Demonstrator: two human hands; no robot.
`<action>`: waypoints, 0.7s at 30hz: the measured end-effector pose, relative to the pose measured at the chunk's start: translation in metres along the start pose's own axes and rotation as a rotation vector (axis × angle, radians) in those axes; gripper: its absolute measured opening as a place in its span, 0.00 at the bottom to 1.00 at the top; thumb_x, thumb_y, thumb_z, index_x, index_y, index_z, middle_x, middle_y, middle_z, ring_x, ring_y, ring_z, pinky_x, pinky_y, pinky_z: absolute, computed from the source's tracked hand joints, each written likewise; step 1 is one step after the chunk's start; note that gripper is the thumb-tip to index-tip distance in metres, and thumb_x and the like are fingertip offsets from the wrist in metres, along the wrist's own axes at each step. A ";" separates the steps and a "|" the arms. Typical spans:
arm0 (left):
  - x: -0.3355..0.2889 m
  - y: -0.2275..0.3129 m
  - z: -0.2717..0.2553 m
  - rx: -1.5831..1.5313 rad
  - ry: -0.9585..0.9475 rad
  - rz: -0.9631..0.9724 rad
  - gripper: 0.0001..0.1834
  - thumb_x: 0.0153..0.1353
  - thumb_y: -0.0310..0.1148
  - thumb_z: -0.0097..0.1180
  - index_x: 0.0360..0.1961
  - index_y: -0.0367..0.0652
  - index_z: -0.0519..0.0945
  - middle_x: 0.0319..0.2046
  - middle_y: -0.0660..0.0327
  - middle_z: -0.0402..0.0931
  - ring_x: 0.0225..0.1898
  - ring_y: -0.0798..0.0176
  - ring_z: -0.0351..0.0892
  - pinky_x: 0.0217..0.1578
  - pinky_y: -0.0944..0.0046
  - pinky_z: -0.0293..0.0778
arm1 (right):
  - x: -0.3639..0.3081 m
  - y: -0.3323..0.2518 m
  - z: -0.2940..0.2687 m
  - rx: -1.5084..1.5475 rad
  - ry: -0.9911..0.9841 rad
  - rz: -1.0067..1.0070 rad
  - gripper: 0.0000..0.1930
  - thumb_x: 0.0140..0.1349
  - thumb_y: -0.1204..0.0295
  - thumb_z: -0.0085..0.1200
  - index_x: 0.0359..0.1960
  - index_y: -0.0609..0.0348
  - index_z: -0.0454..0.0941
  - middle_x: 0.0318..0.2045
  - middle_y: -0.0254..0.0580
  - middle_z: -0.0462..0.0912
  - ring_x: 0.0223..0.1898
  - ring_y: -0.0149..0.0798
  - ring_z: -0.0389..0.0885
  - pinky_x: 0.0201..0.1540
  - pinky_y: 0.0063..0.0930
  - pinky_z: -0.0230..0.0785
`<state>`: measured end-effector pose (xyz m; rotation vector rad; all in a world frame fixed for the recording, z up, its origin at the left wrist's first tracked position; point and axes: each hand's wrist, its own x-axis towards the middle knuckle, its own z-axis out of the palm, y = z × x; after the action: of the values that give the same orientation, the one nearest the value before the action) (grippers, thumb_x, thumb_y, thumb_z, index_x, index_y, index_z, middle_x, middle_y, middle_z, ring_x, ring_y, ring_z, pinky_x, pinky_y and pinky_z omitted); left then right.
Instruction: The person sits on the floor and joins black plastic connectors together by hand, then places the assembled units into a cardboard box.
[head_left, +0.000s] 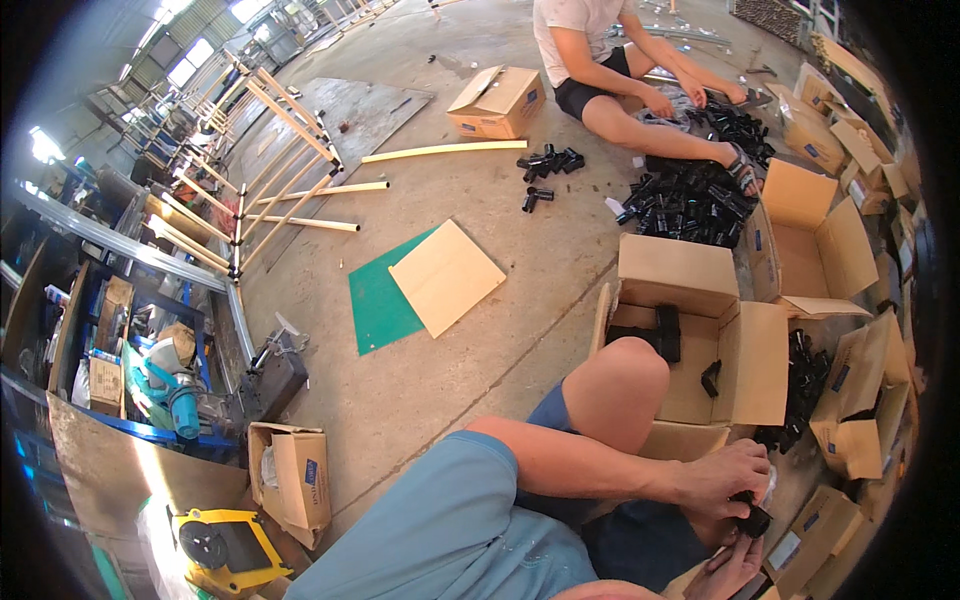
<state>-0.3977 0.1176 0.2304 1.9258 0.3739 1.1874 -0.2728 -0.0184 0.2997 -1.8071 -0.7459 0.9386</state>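
Note:
At the lower right, my left hand [722, 478] is closed around a black plastic pipe fitting [756, 522]. My right hand [732, 570] is just below, its fingers curled against the fitting's lower side. Some clear plastic shows beside my left fingers. Next to my knee stands an open cardboard box [757, 365], holding black pieces along its far side and a single black fitting [711, 378] near its middle. Right of that box, more black fittings [800, 390] lie heaped on the floor.
Across from me another person [590, 50] sits by a big pile of black fittings [690, 200]. Open cartons [820, 250] line the right side. A beige board [447, 278] overlaps a green sheet [380, 300]. Pipe frames [285, 160] stand at left, above a yellow-framed device [230, 550].

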 end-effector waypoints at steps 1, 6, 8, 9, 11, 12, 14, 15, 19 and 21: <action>0.001 -0.002 0.001 -0.008 -0.004 -0.006 0.15 0.41 0.32 0.71 0.27 0.48 0.75 0.36 0.59 0.73 0.48 0.49 0.70 0.48 0.49 0.64 | 0.002 -0.004 0.001 -0.153 -0.043 -0.228 0.12 0.70 0.71 0.50 0.47 0.67 0.79 0.26 0.32 0.75 0.23 0.23 0.65 0.25 0.20 0.56; 0.005 -0.009 0.005 0.022 0.014 0.009 0.13 0.37 0.34 0.71 0.25 0.49 0.79 0.32 0.61 0.76 0.45 0.50 0.71 0.44 0.51 0.66 | -0.004 -0.022 0.008 -0.153 0.022 -0.028 0.12 0.70 0.72 0.51 0.47 0.67 0.79 0.29 0.33 0.76 0.26 0.28 0.71 0.28 0.23 0.63; 0.006 -0.010 0.005 0.025 0.010 0.015 0.13 0.36 0.34 0.71 0.25 0.49 0.79 0.32 0.61 0.77 0.45 0.50 0.71 0.44 0.51 0.66 | 0.004 -0.008 -0.001 -0.101 0.053 0.060 0.13 0.70 0.71 0.51 0.49 0.68 0.79 0.30 0.34 0.77 0.27 0.28 0.71 0.28 0.24 0.63; 0.005 -0.011 0.005 0.029 0.011 0.012 0.13 0.36 0.34 0.71 0.24 0.49 0.79 0.32 0.61 0.77 0.45 0.49 0.72 0.44 0.51 0.66 | 0.007 -0.001 -0.004 -0.074 0.067 0.104 0.14 0.70 0.70 0.51 0.50 0.69 0.79 0.31 0.35 0.78 0.27 0.28 0.71 0.27 0.24 0.63; 0.005 -0.012 0.005 0.034 0.006 0.008 0.13 0.36 0.34 0.71 0.24 0.49 0.79 0.32 0.61 0.77 0.45 0.49 0.72 0.44 0.51 0.66 | 0.007 0.000 -0.001 -0.069 0.089 0.098 0.16 0.70 0.69 0.51 0.51 0.69 0.79 0.32 0.36 0.79 0.26 0.27 0.70 0.26 0.23 0.62; 0.004 -0.013 0.006 0.037 0.010 0.009 0.13 0.35 0.34 0.71 0.24 0.49 0.79 0.32 0.61 0.77 0.45 0.49 0.72 0.44 0.50 0.66 | 0.006 0.000 0.001 -0.066 0.100 0.095 0.16 0.70 0.68 0.52 0.52 0.69 0.79 0.33 0.36 0.79 0.26 0.27 0.69 0.25 0.23 0.61; 0.002 -0.014 0.004 0.044 0.017 0.012 0.14 0.35 0.34 0.71 0.24 0.48 0.79 0.32 0.60 0.77 0.45 0.49 0.72 0.44 0.50 0.66 | 0.010 0.014 0.003 -0.144 0.107 -0.085 0.17 0.71 0.66 0.52 0.52 0.68 0.80 0.33 0.37 0.80 0.24 0.24 0.67 0.23 0.20 0.57; 0.001 -0.014 0.003 0.031 0.000 0.005 0.15 0.35 0.33 0.72 0.24 0.48 0.78 0.33 0.60 0.76 0.46 0.49 0.71 0.45 0.50 0.65 | 0.011 0.018 0.004 -0.184 0.110 -0.176 0.17 0.71 0.66 0.52 0.52 0.68 0.80 0.33 0.37 0.81 0.23 0.22 0.66 0.22 0.18 0.56; -0.001 -0.015 0.001 0.006 -0.035 -0.010 0.17 0.35 0.33 0.73 0.25 0.47 0.76 0.36 0.58 0.75 0.49 0.46 0.71 0.49 0.47 0.65 | 0.003 0.002 0.027 -0.091 0.173 -0.130 0.19 0.71 0.62 0.50 0.52 0.68 0.80 0.34 0.39 0.82 0.21 0.24 0.66 0.21 0.18 0.56; -0.002 -0.016 -0.001 0.005 -0.033 -0.004 0.17 0.35 0.33 0.73 0.25 0.46 0.75 0.36 0.58 0.75 0.50 0.46 0.71 0.51 0.47 0.65 | 0.003 0.004 0.030 -0.083 0.185 -0.179 0.21 0.71 0.61 0.49 0.51 0.69 0.80 0.34 0.39 0.82 0.20 0.25 0.66 0.21 0.18 0.55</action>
<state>-0.3968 0.1268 0.2172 1.9460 0.3639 1.1515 -0.2965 -0.0034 0.2866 -1.8361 -0.8232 0.6223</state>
